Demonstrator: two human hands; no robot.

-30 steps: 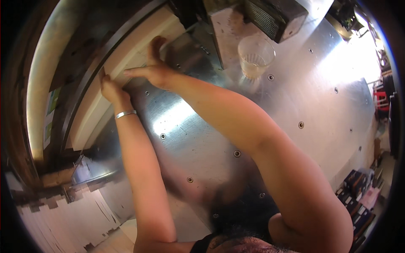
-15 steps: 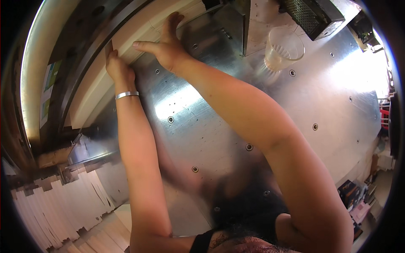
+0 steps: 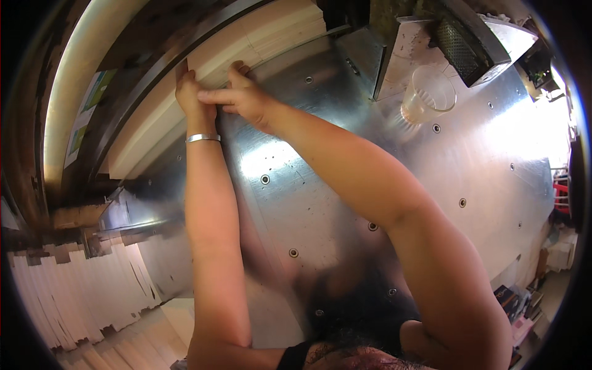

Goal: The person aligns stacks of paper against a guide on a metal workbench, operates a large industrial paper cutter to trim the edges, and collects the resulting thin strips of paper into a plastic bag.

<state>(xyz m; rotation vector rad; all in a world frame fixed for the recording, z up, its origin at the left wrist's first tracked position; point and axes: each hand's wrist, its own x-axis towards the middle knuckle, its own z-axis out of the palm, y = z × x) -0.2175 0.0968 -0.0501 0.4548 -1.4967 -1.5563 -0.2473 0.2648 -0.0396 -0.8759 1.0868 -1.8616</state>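
Probably the pale layered stack (image 3: 216, 60), along the far left side of the metal table (image 3: 481, 154), is heavy together but bendable by single layers, best held by its near edge. The left hand (image 3: 195, 98) is at this edge, its grip cannot be told; the right hand (image 3: 250, 103), loosely spread, is just beside.

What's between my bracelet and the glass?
In the head view, your right forearm, near the wrist, with metal tabletop on either side.
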